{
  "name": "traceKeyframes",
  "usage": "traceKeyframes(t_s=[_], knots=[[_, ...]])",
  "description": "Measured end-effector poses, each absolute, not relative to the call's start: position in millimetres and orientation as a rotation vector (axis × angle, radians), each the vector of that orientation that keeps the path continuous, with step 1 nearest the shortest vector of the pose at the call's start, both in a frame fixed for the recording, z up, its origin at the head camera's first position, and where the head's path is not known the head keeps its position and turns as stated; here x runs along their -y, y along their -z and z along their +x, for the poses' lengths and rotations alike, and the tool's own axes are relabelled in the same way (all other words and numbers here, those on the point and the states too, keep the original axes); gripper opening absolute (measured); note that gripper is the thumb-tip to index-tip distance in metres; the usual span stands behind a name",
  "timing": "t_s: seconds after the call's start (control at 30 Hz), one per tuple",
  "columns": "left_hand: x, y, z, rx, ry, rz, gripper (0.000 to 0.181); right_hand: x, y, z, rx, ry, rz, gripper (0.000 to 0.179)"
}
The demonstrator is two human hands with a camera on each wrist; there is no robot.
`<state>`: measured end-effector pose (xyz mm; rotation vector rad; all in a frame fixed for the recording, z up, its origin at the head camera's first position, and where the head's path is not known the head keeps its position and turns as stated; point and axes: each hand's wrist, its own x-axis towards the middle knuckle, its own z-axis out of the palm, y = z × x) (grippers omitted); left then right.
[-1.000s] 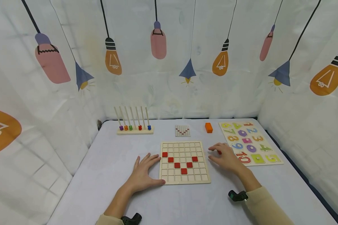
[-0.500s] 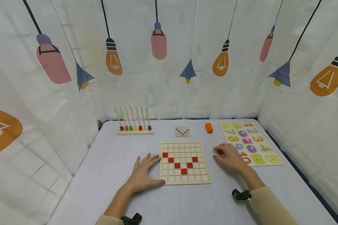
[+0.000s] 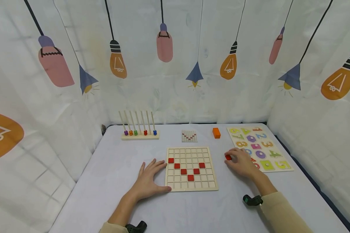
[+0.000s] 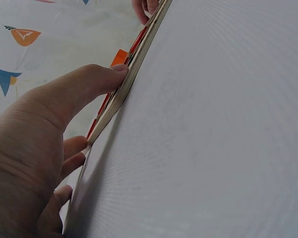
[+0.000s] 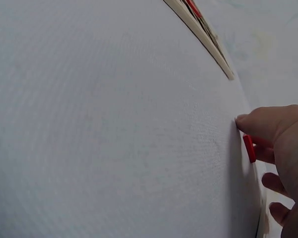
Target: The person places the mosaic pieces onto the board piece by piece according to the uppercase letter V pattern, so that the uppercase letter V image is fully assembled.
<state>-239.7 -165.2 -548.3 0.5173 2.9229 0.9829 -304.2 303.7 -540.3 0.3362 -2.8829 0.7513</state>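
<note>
My left hand (image 3: 148, 181) rests at the left side of a wooden grid board (image 3: 192, 190), fingers spread. Its thumb touches the board's lower left corner; in the left wrist view the thumb (image 4: 107, 77) lies on the board's edge. Several red square tiles (image 3: 191, 177) form a V in the board's cells. Right of the board, my right hand (image 3: 242, 163) is bent around a loose red tile (image 3: 228, 157). In the right wrist view this tile (image 5: 249, 148) sits at the fingers, with a small gap to the thumb tip (image 5: 242, 120).
A small pattern card (image 3: 189, 136) and an orange block (image 3: 216, 132) stand behind the board. At the back left is a peg counter with beads (image 3: 140, 137). A number puzzle board (image 3: 266, 153) lies at the right, partly behind my right hand.
My right hand has drawn to the right, its fingertips coming closer to the loose red tile, which has stayed in about the same place. My left hand keeps its position.
</note>
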Motion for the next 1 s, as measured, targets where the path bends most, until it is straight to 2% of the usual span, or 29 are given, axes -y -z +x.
traceKeyframes(t_s=[1.0], knots=[[165.1, 546.6, -239.3, -2.916, -0.983, 0.513, 0.108, -310.6, 540.1, -302.3, 2.888, -0.748, 0.337, 0.022]])
